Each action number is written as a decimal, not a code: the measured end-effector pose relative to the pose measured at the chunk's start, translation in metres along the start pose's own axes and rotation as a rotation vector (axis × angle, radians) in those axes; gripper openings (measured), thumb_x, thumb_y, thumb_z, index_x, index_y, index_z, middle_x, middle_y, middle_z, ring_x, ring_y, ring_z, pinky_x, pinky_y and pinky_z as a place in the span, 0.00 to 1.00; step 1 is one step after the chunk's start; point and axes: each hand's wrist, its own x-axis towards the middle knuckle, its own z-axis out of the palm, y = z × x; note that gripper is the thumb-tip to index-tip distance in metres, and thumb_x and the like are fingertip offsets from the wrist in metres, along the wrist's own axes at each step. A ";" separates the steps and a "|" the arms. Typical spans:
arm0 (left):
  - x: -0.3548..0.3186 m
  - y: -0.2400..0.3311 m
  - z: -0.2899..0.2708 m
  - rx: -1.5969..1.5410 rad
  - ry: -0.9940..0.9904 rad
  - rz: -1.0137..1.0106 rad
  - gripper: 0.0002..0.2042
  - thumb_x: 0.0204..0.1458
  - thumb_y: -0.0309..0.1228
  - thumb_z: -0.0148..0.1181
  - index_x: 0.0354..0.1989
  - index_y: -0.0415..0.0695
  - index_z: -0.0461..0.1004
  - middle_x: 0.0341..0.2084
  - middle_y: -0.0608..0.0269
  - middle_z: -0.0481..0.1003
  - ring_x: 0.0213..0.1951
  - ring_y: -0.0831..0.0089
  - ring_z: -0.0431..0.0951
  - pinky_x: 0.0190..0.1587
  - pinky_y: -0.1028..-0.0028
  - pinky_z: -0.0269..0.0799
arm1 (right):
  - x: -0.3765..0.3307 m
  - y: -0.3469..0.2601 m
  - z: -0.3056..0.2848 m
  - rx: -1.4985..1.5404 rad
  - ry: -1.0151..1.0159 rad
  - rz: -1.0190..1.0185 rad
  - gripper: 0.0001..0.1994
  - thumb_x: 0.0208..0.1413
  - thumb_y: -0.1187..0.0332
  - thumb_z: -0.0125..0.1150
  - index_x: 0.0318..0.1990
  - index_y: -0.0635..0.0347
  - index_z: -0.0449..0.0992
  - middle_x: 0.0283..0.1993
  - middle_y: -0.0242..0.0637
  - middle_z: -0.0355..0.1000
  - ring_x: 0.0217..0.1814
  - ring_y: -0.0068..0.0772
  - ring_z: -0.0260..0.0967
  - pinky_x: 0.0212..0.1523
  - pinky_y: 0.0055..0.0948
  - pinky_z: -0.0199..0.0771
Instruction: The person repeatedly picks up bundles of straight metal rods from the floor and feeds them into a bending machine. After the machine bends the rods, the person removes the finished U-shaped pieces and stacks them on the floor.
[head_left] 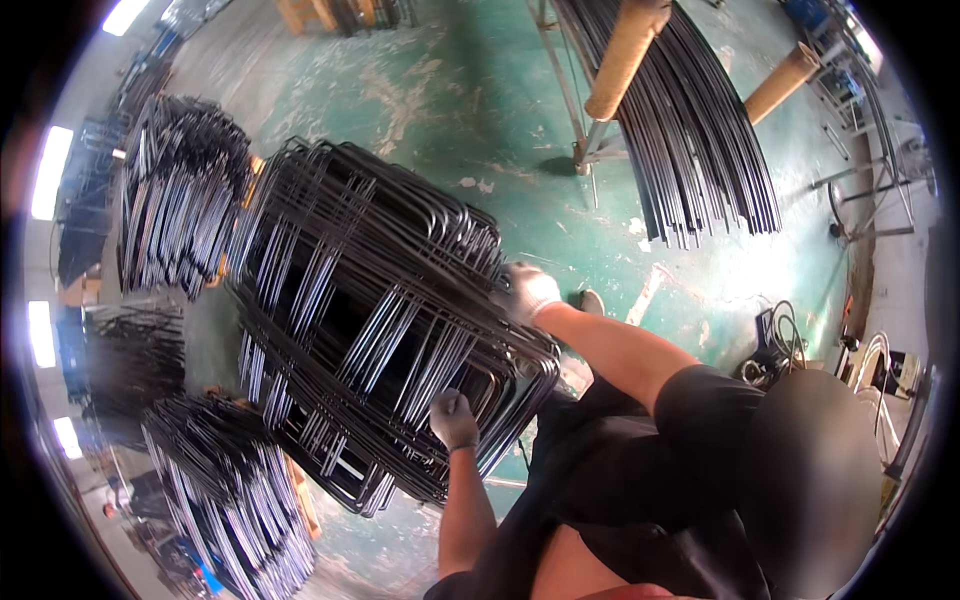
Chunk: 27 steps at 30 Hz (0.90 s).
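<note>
A large pile of black, round-cornered metal tube frames [330,235] lies in front of me, with several layers crossing one another. My left hand [454,420], in a light grey glove, is closed at the near side of the pile, on the tubing of a frame. In a whitish glove, my right hand [530,293] is at the pile's right edge, against the frames' outer tubes. Motion smears its fingers, so their grip is unclear. Both forearms are bare below black sleeves.
More bundled black frames stand at left, one upper stack [185,195] and one lower stack [235,490]. Long dark tubes [690,130] lie on a rack at upper right, beside brown cylindrical posts [625,60]. Coiled cable [787,335] sits at right on the worn green floor [400,90].
</note>
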 end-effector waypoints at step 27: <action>0.019 0.432 0.326 0.015 -0.609 0.460 0.05 0.53 0.19 0.67 0.37 0.40 0.78 0.37 0.56 0.82 0.41 0.60 0.82 0.48 0.65 0.77 | 0.130 0.424 -0.237 0.153 -0.064 0.686 0.28 0.51 0.41 0.74 0.44 0.59 0.87 0.47 0.51 0.83 0.51 0.49 0.83 0.54 0.42 0.82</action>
